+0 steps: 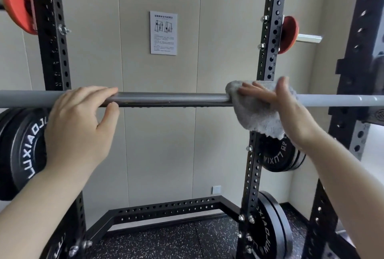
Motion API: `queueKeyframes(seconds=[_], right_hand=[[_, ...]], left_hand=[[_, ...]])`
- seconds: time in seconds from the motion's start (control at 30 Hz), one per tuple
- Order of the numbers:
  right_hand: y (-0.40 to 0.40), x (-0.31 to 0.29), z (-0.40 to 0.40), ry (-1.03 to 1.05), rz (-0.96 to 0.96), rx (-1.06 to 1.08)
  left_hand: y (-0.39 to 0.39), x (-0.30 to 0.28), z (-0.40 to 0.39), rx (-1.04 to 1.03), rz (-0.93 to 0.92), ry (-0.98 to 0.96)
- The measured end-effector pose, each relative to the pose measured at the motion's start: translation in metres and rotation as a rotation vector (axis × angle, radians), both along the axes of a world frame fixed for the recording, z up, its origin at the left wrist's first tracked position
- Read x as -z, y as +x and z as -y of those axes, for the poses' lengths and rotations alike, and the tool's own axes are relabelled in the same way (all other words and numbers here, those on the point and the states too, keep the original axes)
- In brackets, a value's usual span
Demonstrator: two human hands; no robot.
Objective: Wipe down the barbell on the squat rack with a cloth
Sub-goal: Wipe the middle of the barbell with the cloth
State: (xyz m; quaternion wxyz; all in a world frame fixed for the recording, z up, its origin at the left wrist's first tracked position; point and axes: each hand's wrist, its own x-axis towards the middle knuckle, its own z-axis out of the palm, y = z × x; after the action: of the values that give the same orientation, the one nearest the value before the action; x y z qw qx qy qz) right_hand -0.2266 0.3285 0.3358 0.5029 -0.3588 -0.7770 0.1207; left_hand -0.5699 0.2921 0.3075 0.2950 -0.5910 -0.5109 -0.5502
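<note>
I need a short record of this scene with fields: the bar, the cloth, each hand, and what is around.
barbell: horizontal, across the squat rack
cloth: grey, draped over the bar, right of centre
left hand: fingers curled over the bare bar
right hand: pressing the cloth on the bar, fingers straight
around: black weight plates, paper sign on wall

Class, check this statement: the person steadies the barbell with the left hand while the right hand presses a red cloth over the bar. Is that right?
One detail is wrong: the cloth is grey, not red. The head view shows the left hand on the barbell while the right hand presses the grey cloth over the bar.
</note>
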Motion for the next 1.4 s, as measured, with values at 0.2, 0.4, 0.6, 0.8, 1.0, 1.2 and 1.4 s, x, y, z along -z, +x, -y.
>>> queueKeyframes(seconds=[0.2,0.4,0.6,0.8,1.0,1.2,1.4], right_hand=[[-0.002,-0.019,-0.015,0.273,0.552,0.576],[-0.070,0.010,-0.024,0.441,0.526,0.868],[-0.115,0.016,-0.033,0.760,0.474,0.636],[-0.089,0.029,-0.045,0.640,0.168,0.757],[-0.081,0.027,-0.037,0.751,0.398,0.491],[-0.035,-0.018,-0.032,0.527,0.540,0.480],[-0.067,-0.005,-0.045,0.637,0.554,0.656]], left_hand=[[0.000,0.003,-0.007,-0.009,0.009,0.062],[0.010,0.005,-0.012,-0.045,0.051,0.110],[0.008,0.005,-0.015,-0.072,0.033,0.114],[0.005,0.005,-0.014,-0.088,-0.015,0.114],[0.006,0.005,-0.008,-0.066,-0.011,0.075],[0.008,0.003,-0.007,-0.082,0.025,0.083],[0.003,0.004,-0.014,-0.069,0.013,0.089]])
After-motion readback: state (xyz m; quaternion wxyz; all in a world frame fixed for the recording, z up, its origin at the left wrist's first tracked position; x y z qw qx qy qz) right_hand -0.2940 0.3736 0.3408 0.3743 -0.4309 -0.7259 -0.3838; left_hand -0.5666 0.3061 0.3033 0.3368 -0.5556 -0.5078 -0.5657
